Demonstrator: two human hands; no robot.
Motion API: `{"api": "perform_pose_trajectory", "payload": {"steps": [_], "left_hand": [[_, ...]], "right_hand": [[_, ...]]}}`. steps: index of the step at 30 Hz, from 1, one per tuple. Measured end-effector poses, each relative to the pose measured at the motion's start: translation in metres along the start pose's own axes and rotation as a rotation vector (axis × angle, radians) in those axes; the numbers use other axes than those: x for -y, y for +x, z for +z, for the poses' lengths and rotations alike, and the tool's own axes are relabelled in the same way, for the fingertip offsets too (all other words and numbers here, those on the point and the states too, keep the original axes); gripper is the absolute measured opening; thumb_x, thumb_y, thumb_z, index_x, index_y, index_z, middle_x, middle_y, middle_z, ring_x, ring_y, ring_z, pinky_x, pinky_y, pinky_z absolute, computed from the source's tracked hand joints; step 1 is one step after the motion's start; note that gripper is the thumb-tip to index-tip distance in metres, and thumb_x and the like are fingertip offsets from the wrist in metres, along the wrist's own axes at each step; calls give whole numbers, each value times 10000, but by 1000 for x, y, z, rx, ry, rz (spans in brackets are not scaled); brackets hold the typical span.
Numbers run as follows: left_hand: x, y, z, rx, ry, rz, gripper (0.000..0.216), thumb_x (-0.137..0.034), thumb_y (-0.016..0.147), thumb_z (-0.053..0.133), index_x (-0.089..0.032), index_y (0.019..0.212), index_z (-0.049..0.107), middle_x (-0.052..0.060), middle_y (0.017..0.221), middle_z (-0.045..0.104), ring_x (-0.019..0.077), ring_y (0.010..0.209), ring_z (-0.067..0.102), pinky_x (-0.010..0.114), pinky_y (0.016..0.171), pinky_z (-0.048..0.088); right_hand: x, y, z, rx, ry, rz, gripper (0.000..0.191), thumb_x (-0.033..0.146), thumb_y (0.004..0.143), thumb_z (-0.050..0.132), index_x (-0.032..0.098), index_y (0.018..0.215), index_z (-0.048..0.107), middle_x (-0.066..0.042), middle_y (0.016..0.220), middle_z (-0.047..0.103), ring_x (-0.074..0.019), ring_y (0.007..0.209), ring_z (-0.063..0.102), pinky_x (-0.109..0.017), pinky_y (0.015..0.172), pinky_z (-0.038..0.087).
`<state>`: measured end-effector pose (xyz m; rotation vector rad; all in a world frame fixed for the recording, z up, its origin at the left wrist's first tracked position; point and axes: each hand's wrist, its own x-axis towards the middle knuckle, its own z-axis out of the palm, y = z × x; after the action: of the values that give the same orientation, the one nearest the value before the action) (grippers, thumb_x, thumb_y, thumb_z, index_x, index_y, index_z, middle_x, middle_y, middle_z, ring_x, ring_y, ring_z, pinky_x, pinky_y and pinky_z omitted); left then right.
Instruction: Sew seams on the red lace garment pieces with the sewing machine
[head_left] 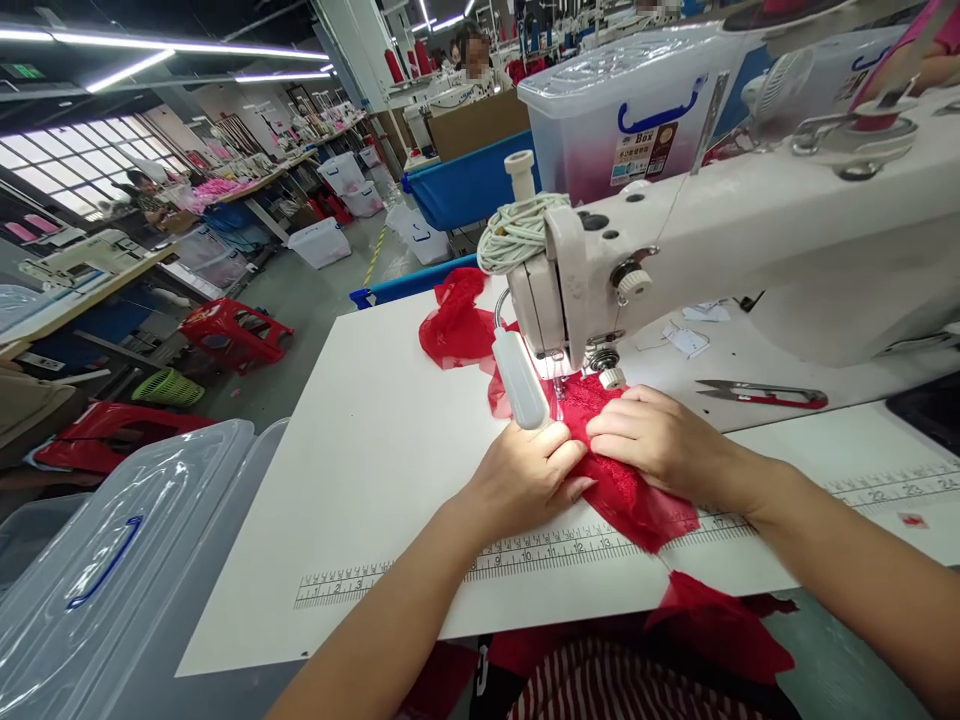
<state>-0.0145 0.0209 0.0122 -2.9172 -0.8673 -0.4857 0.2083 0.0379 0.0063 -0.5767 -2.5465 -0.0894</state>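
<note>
Red lace fabric (pixel 611 480) with sheer mesh lies under the needle of a white sewing machine (pixel 720 210). My left hand (pixel 525 475) is closed on the fabric's left edge, just in front of the presser foot (pixel 559 388). On the right side, my right hand (pixel 664 440) has its curled fingers gripping the same cloth; its thumb is hidden. More red fabric (pixel 457 320) lies bunched behind the needle, and another red piece (pixel 720 625) hangs over the front table edge. A white lamp (pixel 520 380) on a bent neck lights the needle area.
Thread snips (pixel 761 393) and paper scraps (pixel 686 340) lie right of the needle. A printed ruler (pixel 525 548) runs along the white tabletop (pixel 360 450). Lidded plastic bins stand at the left (pixel 120 530) and behind the machine (pixel 622 110). Red stools (pixel 232 335) and other people are farther back.
</note>
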Motion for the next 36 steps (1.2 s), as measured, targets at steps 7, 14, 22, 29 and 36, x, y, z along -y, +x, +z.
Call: {"api": "perform_pose_trajectory", "payload": {"steps": [7, 14, 22, 29, 36], "left_hand": [[-1, -2, -4, 24, -41, -87, 427, -433, 1000, 330, -110, 1056, 605, 73, 820, 613, 191, 703, 523, 345, 672, 458], [-4, -5, 0, 37, 109, -59, 644, -569, 981, 251, -78, 1231, 584, 169, 1020, 631, 215, 745, 577, 372, 650, 490], [-10, -9, -4, 20, 201, -98, 649, -611, 936, 374, -86, 1243, 603, 219, 1210, 620, 276, 899, 577, 405, 722, 490], [-12, -8, -6, 18, 218, -125, 621, -602, 934, 393, -107, 1231, 623, 186, 1097, 659, 244, 808, 555, 381, 710, 475], [-13, -10, -4, 23, 232, -127, 613, -598, 928, 410, -121, 1251, 619, 183, 1118, 657, 254, 830, 555, 380, 728, 462]], "right_hand": [[-4, -2, 4, 50, -14, 10, 298, -77, 724, 388, 182, 601, 472, 9, 600, 484, -146, 637, 339, -292, 641, 271], [-4, -2, 1, 107, 35, 53, 278, -75, 637, 389, 182, 609, 492, 2, 599, 471, -153, 627, 353, -283, 614, 284], [0, -6, 12, 34, -46, 157, 312, 37, 837, 463, 135, 1087, 623, -105, 1151, 678, -199, 869, 591, -329, 772, 431], [4, -6, 10, 84, -175, 216, 292, 68, 813, 535, 112, 1074, 659, -86, 1025, 724, -204, 787, 597, -332, 685, 453], [5, -6, 10, 90, -191, 238, 310, 71, 798, 558, 129, 1082, 667, -76, 1074, 723, -211, 837, 618, -331, 665, 462]]}}
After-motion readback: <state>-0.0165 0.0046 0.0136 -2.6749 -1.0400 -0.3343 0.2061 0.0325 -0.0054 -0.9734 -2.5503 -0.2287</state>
